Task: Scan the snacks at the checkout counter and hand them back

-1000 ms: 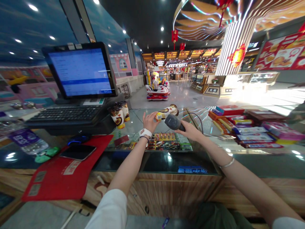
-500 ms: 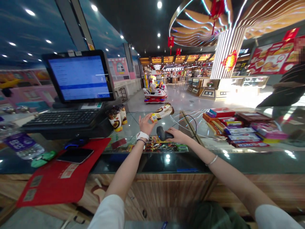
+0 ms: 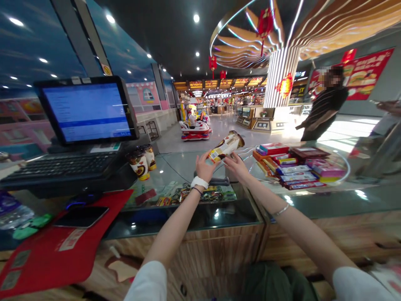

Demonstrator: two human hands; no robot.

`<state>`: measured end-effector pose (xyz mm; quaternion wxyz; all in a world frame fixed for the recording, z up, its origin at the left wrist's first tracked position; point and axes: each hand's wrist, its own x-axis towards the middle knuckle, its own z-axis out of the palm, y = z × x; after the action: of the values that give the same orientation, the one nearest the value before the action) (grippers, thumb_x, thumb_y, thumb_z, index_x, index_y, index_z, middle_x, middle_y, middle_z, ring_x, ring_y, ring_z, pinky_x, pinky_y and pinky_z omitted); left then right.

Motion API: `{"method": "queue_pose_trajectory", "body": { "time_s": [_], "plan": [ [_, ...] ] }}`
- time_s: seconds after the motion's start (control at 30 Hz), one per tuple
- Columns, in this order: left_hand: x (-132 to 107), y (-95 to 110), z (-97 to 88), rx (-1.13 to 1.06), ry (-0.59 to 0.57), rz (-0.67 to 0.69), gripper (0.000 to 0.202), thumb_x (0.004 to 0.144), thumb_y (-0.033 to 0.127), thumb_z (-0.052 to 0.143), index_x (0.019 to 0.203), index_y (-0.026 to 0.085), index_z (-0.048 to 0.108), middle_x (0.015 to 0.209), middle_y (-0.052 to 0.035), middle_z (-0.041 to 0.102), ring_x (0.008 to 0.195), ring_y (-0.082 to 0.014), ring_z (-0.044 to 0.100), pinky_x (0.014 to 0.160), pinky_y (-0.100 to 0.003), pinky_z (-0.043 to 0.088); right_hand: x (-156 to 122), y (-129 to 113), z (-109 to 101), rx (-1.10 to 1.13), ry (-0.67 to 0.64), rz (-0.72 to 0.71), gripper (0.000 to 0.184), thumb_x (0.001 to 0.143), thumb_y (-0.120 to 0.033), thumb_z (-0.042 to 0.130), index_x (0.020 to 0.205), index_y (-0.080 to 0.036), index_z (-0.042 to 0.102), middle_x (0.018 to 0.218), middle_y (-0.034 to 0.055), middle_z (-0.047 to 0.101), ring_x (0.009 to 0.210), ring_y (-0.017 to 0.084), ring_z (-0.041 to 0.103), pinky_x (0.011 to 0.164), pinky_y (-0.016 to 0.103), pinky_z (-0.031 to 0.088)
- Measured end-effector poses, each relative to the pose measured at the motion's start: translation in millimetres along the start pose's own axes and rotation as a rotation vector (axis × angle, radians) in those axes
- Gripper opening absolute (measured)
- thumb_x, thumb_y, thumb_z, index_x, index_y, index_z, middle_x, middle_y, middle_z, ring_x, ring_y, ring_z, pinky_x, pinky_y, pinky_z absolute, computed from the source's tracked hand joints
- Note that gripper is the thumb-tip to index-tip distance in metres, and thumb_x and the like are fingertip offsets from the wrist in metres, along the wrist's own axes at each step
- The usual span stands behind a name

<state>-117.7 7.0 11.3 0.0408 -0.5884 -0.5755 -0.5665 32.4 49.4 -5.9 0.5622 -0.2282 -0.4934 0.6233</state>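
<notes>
A white, brown and yellow printed cup (image 3: 227, 146) with a dark top is tilted above the glass counter, its top pointing up and to the right. My left hand (image 3: 206, 169) grips its lower end; a white watch is on that wrist. From the right, my right hand (image 3: 238, 167) has its fingers closed on the cup's near side. Below both hands, a dark barcode scanner (image 3: 219, 181) lies on the counter, partly hidden by my left wrist. Two similar cups (image 3: 142, 166) stand to the left, beside the keyboard.
At left are a monitor (image 3: 86, 110), a keyboard (image 3: 59, 164), a phone (image 3: 82, 217) on a red mat (image 3: 62, 263) and a mouse (image 3: 83, 201). Packaged snacks (image 3: 291, 165) are piled on the counter at right. A person (image 3: 326, 102) stands beyond the counter.
My right hand has let go of the barcode scanner, which now lies on the counter, and has taken hold of the cup. The view has turned to the right.
</notes>
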Motion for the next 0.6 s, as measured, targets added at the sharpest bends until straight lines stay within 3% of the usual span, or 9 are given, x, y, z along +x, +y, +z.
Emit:
{"method": "queue_pose_trajectory", "body": {
  "time_s": [0.1, 0.23, 0.4, 0.6],
  "plan": [
    [-10, 19, 27.3, -0.109, -0.060, 0.021, 0.057, 0.068, 0.030, 0.087, 0.121, 0.022, 0.066, 0.115, -0.0073, 0.074, 0.097, -0.0226, 0.071, 0.121, -0.054, 0.027, -13, -15, -18, 0.093, 0.102, -0.050, 0.068, 0.057, -0.043, 0.087, 0.113, -0.028, 0.052, 0.095, -0.0026, 0.072, 0.088, 0.015, 0.070, 0.081, 0.029, 0.057],
    [-22, 39, 59.4, -0.219, -0.160, 0.076, 0.057, 0.072, 0.030, 0.084, 0.124, 0.020, 0.063, 0.121, -0.0095, 0.070, 0.108, -0.0249, 0.067, 0.110, -0.047, 0.044, -28, -31, -48, 0.064, 0.189, -0.193, 0.071, 0.059, -0.042, 0.087, 0.119, -0.029, 0.050, 0.099, -0.0021, 0.068, 0.089, 0.015, 0.069, 0.080, 0.030, 0.058],
    [-34, 56, 91.5, -0.191, -0.320, 0.226, 0.053, 0.080, 0.025, 0.076, 0.129, 0.017, 0.057, 0.126, -0.0124, 0.065, 0.119, -0.0263, 0.061, 0.106, -0.044, 0.048, -39, -46, -89, -0.179, 0.307, -0.326, 0.089, 0.060, -0.043, 0.085, 0.137, -0.033, 0.042, 0.109, 0.0010, 0.063, 0.095, 0.019, 0.069, 0.085, 0.040, 0.059],
    [-58, 67, 118.9, -0.078, -0.368, 0.276, 0.058, 0.080, 0.022, 0.073, 0.133, 0.017, 0.048, 0.124, -0.0136, 0.064, 0.120, -0.0283, 0.060, 0.105, -0.048, 0.047, -50, -49, -123, -0.509, 0.318, -0.419, 0.093, 0.063, -0.049, 0.082, 0.143, -0.025, 0.041, 0.116, 0.0109, 0.064, 0.095, 0.024, 0.068, 0.085, 0.044, 0.059]
  ]
}}
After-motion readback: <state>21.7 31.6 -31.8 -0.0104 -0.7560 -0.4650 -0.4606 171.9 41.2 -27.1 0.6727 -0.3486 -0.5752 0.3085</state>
